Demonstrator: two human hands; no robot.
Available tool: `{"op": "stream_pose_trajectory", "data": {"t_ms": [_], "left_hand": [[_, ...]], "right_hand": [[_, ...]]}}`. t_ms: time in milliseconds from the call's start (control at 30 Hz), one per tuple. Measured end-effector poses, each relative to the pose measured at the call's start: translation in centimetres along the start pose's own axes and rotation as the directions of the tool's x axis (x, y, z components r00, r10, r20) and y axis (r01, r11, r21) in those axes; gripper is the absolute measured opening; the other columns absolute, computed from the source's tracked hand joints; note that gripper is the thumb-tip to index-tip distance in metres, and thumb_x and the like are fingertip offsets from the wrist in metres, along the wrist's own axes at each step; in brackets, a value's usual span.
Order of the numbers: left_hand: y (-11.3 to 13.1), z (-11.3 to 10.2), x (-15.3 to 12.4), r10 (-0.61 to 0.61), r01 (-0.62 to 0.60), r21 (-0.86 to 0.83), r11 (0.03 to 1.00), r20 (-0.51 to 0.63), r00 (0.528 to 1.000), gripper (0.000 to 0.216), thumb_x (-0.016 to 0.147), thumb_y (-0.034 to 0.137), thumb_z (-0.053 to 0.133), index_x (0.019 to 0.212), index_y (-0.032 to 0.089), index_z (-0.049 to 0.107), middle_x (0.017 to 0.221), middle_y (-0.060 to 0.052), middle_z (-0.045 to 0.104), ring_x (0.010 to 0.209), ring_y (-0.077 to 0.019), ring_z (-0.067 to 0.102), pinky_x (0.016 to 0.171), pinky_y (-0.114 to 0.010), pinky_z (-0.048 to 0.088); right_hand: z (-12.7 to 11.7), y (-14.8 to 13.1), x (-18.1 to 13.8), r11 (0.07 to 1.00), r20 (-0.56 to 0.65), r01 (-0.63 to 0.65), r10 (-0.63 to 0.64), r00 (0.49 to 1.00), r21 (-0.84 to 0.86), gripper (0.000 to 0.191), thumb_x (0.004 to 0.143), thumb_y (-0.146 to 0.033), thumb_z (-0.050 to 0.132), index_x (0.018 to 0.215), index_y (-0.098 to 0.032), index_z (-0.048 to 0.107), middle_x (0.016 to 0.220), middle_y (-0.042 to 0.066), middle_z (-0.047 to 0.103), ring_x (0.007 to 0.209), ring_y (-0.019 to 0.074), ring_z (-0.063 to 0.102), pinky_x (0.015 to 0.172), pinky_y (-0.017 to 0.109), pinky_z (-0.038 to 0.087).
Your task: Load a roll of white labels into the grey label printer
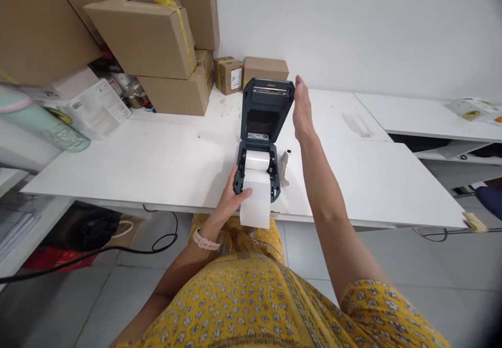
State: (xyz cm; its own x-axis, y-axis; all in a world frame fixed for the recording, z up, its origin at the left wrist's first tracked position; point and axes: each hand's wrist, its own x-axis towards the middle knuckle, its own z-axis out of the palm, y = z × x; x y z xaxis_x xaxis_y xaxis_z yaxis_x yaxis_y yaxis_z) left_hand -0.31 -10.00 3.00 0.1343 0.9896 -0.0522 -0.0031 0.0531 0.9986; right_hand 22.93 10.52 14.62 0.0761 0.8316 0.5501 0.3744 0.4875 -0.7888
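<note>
The label printer (pixel 253 143) sits near the front edge of the counter (pixel 176 167), its lid (pixel 261 120) raised on the hinge. Loading looks well advanced: the white roll (pixel 257 160) is seated in its well, and a paper strip (pixel 254 209) runs forward across the body and hangs past the counter's edge. The lid is not yet down.

The left hand (pixel 229 194) grasps the printer's front left corner, thumb laid over the strip. The right hand (pixel 303 110) is straightened, flat against the lid's right edge; whether it presses there cannot be told.

The casing is dark blue-grey, hard and matte, with chamfered corners and a bright metal bar inside the lid. The roll is smooth and slightly glossy, the strip flat and limp. Just right of the printer lies a crinkled paper scrap (pixel 285 172). Farther out, the counter's smooth white board bears brown cardboard boxes (pixel 141 42) with yellow tape, and a rounded mint-green bottle (pixel 55 123).
</note>
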Motion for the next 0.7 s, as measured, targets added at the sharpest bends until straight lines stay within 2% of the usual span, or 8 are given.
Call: {"op": "stream_pose_trajectory", "data": {"t_ms": [100,167,300,433,533,633,700], "left_hand": [[0.1,0.1,0.0,0.006,-0.006,-0.017,1.000,-0.007,1.000,0.100,0.078,0.049,0.077,0.159,0.025,0.023,0.163,-0.013,0.037,0.149,-0.0303,0.039,0.122,-0.046,0.036],[0.1,0.1,-0.2,0.003,-0.003,-0.023,1.000,0.011,1.000,0.102,0.078,0.051,0.077,0.159,0.026,0.021,0.163,-0.013,0.037,0.149,-0.0301,0.039,0.121,-0.045,0.038],[-0.6,-0.7,-1.2,-0.016,0.017,-0.023,1.000,0.025,1.000,0.101,0.080,0.058,0.073,0.160,0.031,0.018,0.168,-0.009,0.027,0.152,-0.0309,0.033,0.119,-0.043,0.041],[-1.3,-1.7,-1.6,-0.092,0.090,-0.097,0.991,-0.025,0.995,0.085,0.092,0.069,0.046,0.162,0.032,0.013,0.167,-0.008,0.030,0.153,-0.0275,0.031,0.121,-0.045,0.037],[-0.8,-1.7,-1.3,-0.075,0.069,-0.101,0.993,-0.063,0.995,0.083,0.094,0.071,0.037,0.162,0.031,0.012,0.166,-0.008,0.031,0.153,-0.0251,0.031,0.122,-0.045,0.035],[0.3,-0.7,-0.7,-0.073,0.064,-0.085,0.994,-0.107,0.992,0.080,0.094,0.067,0.046,0.161,0.032,0.018,0.168,-0.004,0.026,0.155,-0.0249,0.027,0.124,-0.042,0.032],[1.0,0.0,-0.5,-0.095,0.080,-0.110,0.991,-0.138,0.986,0.078,0.093,0.062,0.052,0.159,0.032,0.024,0.167,-0.003,0.029,0.154,-0.0258,0.029,0.124,-0.042,0.034]], "right_hand": [[0.3,-1.0,0.7,0.998,0.053,-0.046,0.044,0.998,0.044,0.079,0.097,-0.071,0.011,0.147,-0.020,0.045,0.153,0.008,0.050,0.146,0.0226,0.043,0.119,0.041,0.036],[0.1,-2.4,-1.3,0.999,0.004,0.002,-0.002,1.000,0.043,0.075,0.097,-0.073,0.017,0.140,-0.022,0.052,0.144,0.007,0.057,0.138,0.0219,0.052,0.117,0.041,0.040],[-0.5,-5.3,-9.9,0.998,-0.119,0.068,-0.069,0.990,-0.017,0.055,0.104,-0.060,0.023,0.127,-0.026,0.061,0.130,0.005,0.064,0.127,0.0215,0.058,0.113,0.041,0.046],[0.1,-6.1,-19.0,0.999,-0.081,0.041,-0.042,0.996,-0.020,0.043,0.106,-0.046,0.028,0.113,-0.031,0.068,0.125,0.003,0.067,0.131,0.0235,0.057,0.116,0.050,0.043],[0.9,-5.7,-23.1,0.999,-0.081,-0.015,0.011,0.997,-0.037,0.031,0.103,-0.039,0.041,0.101,-0.030,0.071,0.118,0.005,0.070,0.132,0.0256,0.057,0.115,0.055,0.043],[1.6,-5.0,-24.7,0.996,-0.131,-0.088,0.084,0.988,-0.029,0.024,0.099,-0.038,0.051,0.115,-0.030,0.066,0.126,0.007,0.067,0.135,0.0262,0.054,0.116,0.055,0.042],[2.1,-4.3,-25.1,0.983,-0.163,-0.183,0.182,0.970,0.011,0.040,0.097,-0.041,0.052,0.135,-0.029,0.053,0.140,0.011,0.058,0.139,0.0262,0.051,0.118,0.055,0.041]]}}
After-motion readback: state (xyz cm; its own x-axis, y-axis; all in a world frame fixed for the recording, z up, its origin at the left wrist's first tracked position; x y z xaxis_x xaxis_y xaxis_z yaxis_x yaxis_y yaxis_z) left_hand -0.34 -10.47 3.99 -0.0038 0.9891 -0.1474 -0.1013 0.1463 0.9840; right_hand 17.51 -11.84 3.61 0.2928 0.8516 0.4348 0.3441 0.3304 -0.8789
